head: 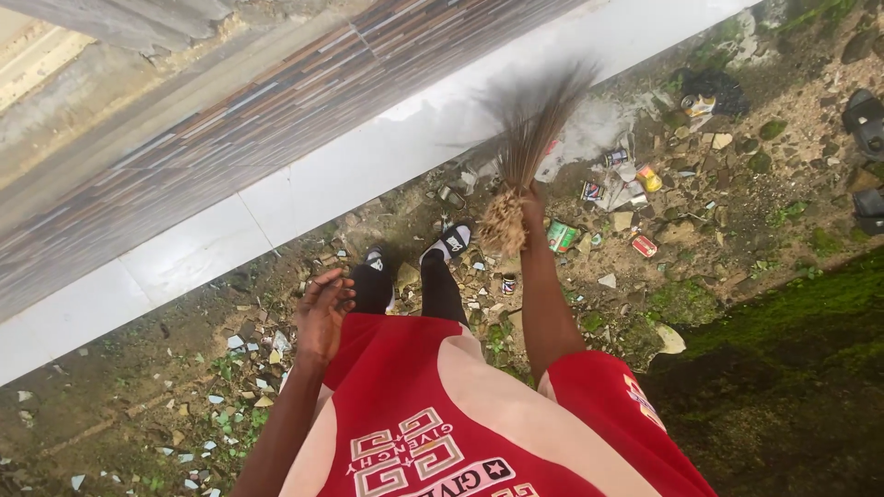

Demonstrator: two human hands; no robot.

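The right hand (531,204) clenches the bound end of a straw broom (527,138), its bristles blurred over the ground (138,414) beside the white tiled ledge (304,193). The left hand (322,313) hangs loose, fingers curled, holding nothing. Cans and wrappers (626,189) lie scattered near the sandalled feet (448,242). A hard stroke could fling rubbish against the ledge, and the mossy patch (792,313) looks slippery.
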